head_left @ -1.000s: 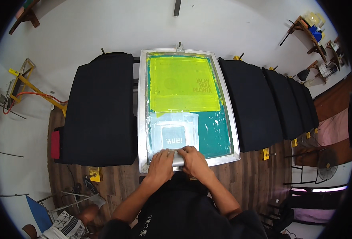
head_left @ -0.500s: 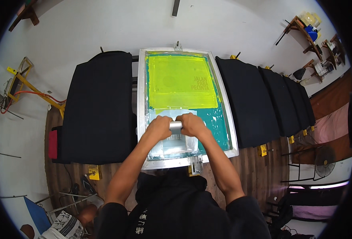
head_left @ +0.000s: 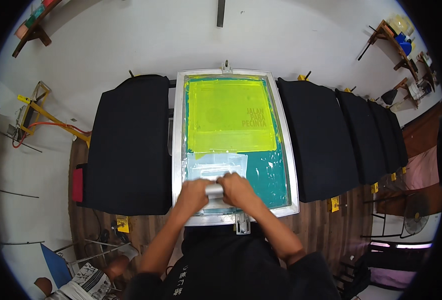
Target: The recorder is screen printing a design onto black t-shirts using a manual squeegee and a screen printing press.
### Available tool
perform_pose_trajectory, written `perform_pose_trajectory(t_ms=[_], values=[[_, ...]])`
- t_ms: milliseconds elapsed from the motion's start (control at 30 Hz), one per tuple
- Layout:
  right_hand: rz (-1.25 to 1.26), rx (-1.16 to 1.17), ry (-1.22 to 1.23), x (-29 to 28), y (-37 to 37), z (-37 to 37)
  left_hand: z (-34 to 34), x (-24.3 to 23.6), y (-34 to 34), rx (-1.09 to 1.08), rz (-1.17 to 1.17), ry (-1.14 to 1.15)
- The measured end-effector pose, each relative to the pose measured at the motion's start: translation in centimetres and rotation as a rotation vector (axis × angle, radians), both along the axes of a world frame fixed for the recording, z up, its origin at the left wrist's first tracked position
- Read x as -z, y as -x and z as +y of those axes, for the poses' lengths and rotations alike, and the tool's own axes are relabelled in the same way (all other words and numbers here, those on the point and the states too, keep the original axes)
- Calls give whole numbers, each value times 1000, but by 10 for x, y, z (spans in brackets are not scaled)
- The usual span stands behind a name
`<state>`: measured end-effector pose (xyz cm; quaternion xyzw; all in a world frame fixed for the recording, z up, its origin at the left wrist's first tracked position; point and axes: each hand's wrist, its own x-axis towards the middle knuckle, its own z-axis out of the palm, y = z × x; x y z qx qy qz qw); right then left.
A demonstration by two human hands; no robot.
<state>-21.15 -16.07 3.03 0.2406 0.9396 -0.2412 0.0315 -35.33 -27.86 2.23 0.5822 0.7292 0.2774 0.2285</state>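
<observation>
Both my hands grip a silver squeegee near the close end of a silk-screen frame. My left hand is closed around its left part, and my right hand around its right. Most of the squeegee's lower edge is hidden by the hands. Yellow-green film or tape covers the far half of the mesh, with faint lettering showing through. Teal mesh with white smears lies at the near right. A pale printed area lies just beyond my hands.
A black-covered board stands left of the frame, and several more such boards run off to the right. Metal clamps hold the frame at its far and near ends. Shelves and a fan are at the right.
Both hands have drawn the squeegee toward my body, down to the screen's near end, uncovering more of the pale area. The whole view has shifted slightly.
</observation>
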Motion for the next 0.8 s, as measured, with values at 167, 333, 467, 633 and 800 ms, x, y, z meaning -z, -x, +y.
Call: perform_pose_trajectory(t_ms=[167, 333, 467, 633, 800], values=[[74, 16, -17, 18, 40, 22, 28, 6, 37, -15, 2, 123], [174, 16, 22, 29, 16, -6, -4, 4, 9, -83, -15, 45], [173, -23, 67, 35, -15, -41, -43, -3, -19, -21, -5, 21], [-43, -110, 214, 4, -28, -34, -42, -19, -33, -30, -121, 180], [-19, 25, 3, 0, -9, 19, 17, 0, -8, -9, -73, 37]])
